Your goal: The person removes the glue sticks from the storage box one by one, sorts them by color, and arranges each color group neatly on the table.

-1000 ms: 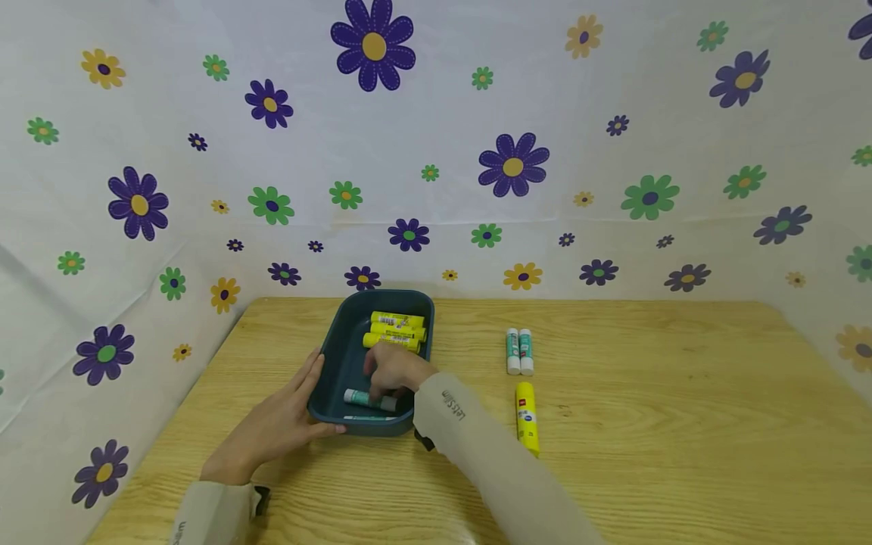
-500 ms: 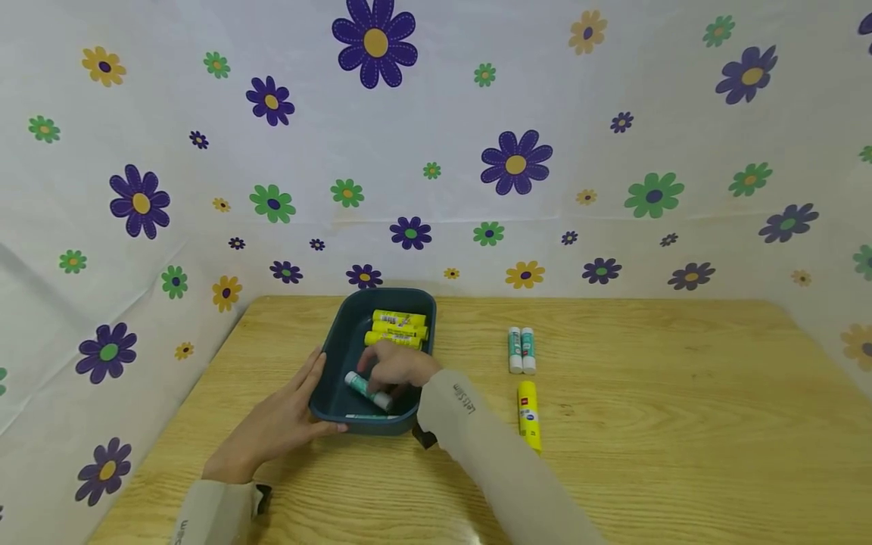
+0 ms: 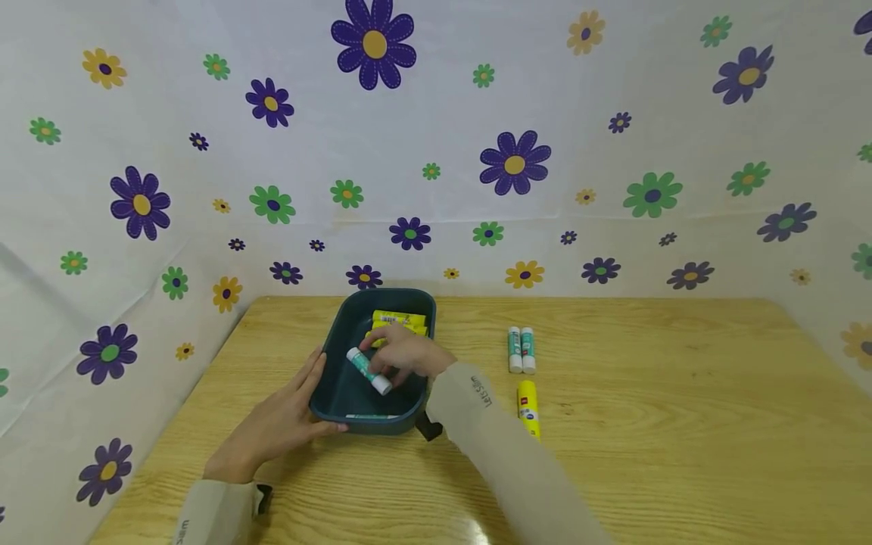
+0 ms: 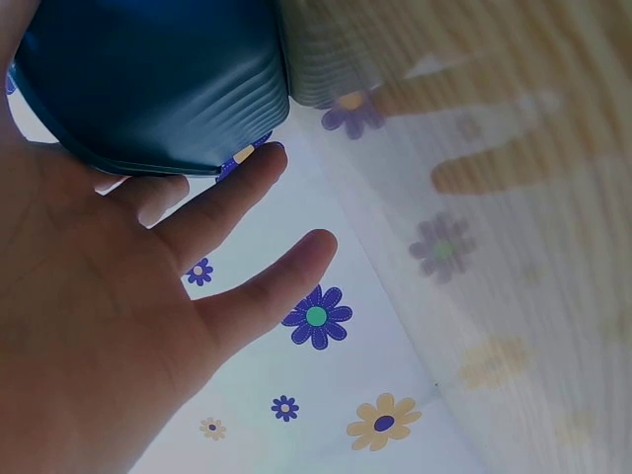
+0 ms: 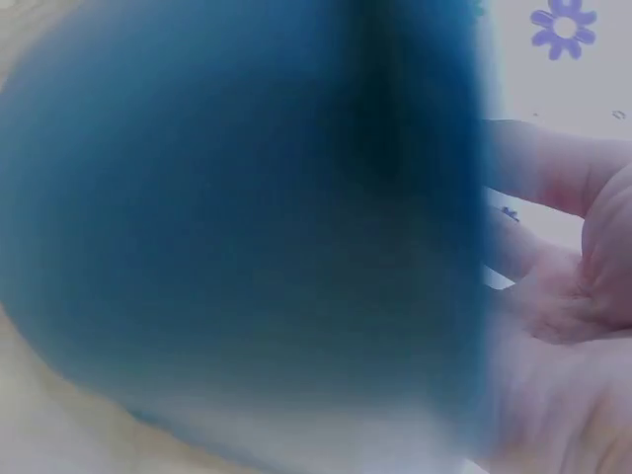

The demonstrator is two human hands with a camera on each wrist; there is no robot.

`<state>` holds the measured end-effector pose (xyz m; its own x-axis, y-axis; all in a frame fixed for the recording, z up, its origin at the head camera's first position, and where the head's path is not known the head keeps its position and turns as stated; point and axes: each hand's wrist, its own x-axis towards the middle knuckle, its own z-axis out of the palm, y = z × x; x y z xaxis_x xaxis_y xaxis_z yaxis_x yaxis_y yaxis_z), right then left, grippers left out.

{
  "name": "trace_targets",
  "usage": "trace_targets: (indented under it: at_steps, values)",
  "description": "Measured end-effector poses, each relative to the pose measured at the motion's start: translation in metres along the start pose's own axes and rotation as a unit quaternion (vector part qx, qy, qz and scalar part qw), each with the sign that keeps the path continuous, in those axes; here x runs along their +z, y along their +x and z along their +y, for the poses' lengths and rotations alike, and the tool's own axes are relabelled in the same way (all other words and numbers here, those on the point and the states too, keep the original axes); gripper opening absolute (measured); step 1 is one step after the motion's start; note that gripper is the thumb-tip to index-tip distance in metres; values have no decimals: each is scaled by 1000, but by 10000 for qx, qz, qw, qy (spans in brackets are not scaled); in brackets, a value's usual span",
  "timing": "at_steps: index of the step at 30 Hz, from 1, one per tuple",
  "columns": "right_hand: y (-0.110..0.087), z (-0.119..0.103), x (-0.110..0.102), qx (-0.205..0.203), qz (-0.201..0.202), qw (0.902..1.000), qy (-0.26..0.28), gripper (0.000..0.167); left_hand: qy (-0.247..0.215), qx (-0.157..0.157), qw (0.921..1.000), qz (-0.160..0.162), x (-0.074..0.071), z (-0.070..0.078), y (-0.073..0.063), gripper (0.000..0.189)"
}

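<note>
A dark blue plastic bin sits at the left of the table. Inside it my right hand pinches a white-and-teal glue stick, tilted, between thumb and fingers. Yellow glue sticks lie at the bin's far end, partly covered by that hand. Another teal stick shows as a sliver behind the front wall. My left hand steadies the bin's left side, fingers extended along the wall and thumb at the front corner. In the right wrist view, the blurred bin hides the fingertips and the pinched stick.
Two white-and-teal glue sticks lie side by side on the wooden table, right of the bin. Nearer me is a yellow glue stick, partly covered by the right sleeve. A flower-patterned sheet hangs behind the table.
My right hand has lifted the teal glue stick from near the bin's front and moved it away from me, turning it to a slant. The left hand stays on the bin.
</note>
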<state>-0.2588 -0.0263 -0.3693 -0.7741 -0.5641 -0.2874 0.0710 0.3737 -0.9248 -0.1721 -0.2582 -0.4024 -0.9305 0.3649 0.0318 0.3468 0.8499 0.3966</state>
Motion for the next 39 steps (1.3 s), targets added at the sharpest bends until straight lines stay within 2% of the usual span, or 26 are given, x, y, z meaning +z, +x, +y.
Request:
trace_targets:
  at_steps: [7, 16, 27, 32, 39]
  values:
    - [-20, -7, -29, -361, 153, 9987, 339, 51, -14, 29, 10000, 22, 1, 1, 0, 120]
    - [-43, -8, -64, -455, 613, 9935, 844, 49, 14, 83, 9999, 76, 2, 0, 0, 121]
    - [-81, 21, -116, -729, 1240, 9835, 1097, 51, 17, 71, 9999, 85, 3, -2, 0, 121]
    - [-101, 42, -142, -548, 1691, 9800, 897, 55, 10, 80, 9999, 74, 3, -1, 1, 121]
    - [-128, 81, -168, 151, 2131, 9756, 516, 58, -48, 20, 10000, 31, 1, 0, 0, 121]
